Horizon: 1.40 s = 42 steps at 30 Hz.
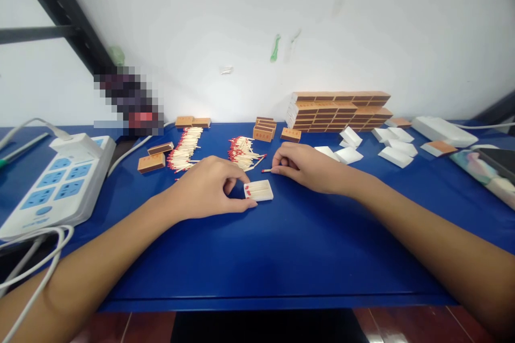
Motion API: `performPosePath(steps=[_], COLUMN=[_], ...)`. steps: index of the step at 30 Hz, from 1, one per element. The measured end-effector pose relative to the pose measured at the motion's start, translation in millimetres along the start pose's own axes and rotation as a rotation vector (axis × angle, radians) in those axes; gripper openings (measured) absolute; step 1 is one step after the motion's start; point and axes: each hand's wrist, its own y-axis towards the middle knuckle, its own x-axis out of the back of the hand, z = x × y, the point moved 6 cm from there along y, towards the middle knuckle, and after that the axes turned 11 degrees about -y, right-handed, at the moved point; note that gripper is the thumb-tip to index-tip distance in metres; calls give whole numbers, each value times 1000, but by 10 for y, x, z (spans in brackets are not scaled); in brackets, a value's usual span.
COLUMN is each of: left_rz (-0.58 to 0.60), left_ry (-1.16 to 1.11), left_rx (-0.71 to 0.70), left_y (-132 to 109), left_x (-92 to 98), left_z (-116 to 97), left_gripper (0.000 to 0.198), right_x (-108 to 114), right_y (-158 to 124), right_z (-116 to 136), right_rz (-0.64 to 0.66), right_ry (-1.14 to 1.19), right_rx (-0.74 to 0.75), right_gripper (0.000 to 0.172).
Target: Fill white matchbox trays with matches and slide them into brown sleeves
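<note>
My left hand point(219, 187) grips the left end of a white matchbox tray point(265, 198) between thumb and fingers. Several red-tipped matches point(259, 189) lie in that tray, heads toward the left. To its upper right, my right hand point(300, 165) pinches a single match point(266, 171) by its bare end, the red head pointing left. Just beyond the hands is a loose heap of matches point(243, 153). A second, longer pile of matches point(185, 147) lies farther left, partly behind my left hand.
Stacked matchboxes point(338, 112) stand against the wall, with more matchboxes point(264, 129) near the piles. White empty trays point(396, 153) are scattered at the right. A power strip point(60, 182) with white cables point(60, 246) occupies the left. The blue table point(277, 273) has its front edge near me.
</note>
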Motion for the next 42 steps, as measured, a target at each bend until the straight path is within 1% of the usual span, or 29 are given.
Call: performPosePath(steps=[2, 5, 8, 12, 14, 16, 17, 18, 21, 24, 27, 31, 33, 35, 37, 38, 39, 42], left_rz=[-14, -39, -58, -70, -70, -65, -62, -59, -55, -57, -62, -55, -50, -48, -45, -44, -41, -33], left_ry=[17, 34, 52, 76, 69, 61, 61, 63, 64, 57, 56, 58, 63, 66, 70, 73, 75, 79], left_rx=[17, 61, 78, 76, 73, 71, 71, 73, 77, 66, 49, 69, 81, 85, 78, 71, 64, 49], left_y=[1, 4, 12, 13, 6, -2, -6, -8, -8, 0, 3, -1, -2, -2, -1, -1, -1, -4], left_x=[8, 26, 35, 30, 23, 14, 11, 8, 5, 5, 8, 10, 11, 11, 11, 11, 11, 9], left_z=[19, 48, 56, 55, 50, 44, 41, 38, 35, 30, 26, 40, 44, 42, 34, 29, 25, 21], left_gripper=[26, 28, 26, 28, 28, 28, 28, 27, 27, 28, 27, 29, 29, 29, 29, 29, 29, 30], right_x=[-4, 39, 78, 28, 34, 56, 56, 41, -40, -68, -32, 56, 109, 147, 172, 185, 196, 217], right_y=[3, -21, -80, -118, -80, -13, 26, 69, 175, 187, 114, -14, -52, -62, -50, -40, -31, -18], right_z=[0, 56, 189, 388, 368, 262, 202, 148, 45, 11, -6, -51, -69, -66, -48, -38, -31, -17], right_rz=[5, -37, -80, -60, -137, -256, -296, -309, -250, -198, -143, -46, -17, 3, 5, -7, -24, -75], right_ry=[-8, 3, 74, 124, 118, 95, 80, 67, 48, 9, -46, -149, -213, -225, -172, -133, -97, -34], right_rx=[-5, 7, 33, 135, 132, 90, 75, 71, 94, 93, 46, -52, -101, -119, -102, -82, -56, 55], right_gripper=[19, 19, 19, 19, 18, 14, 13, 15, 15, 15, 18, 21, 27, 36, 42, 42, 40, 23])
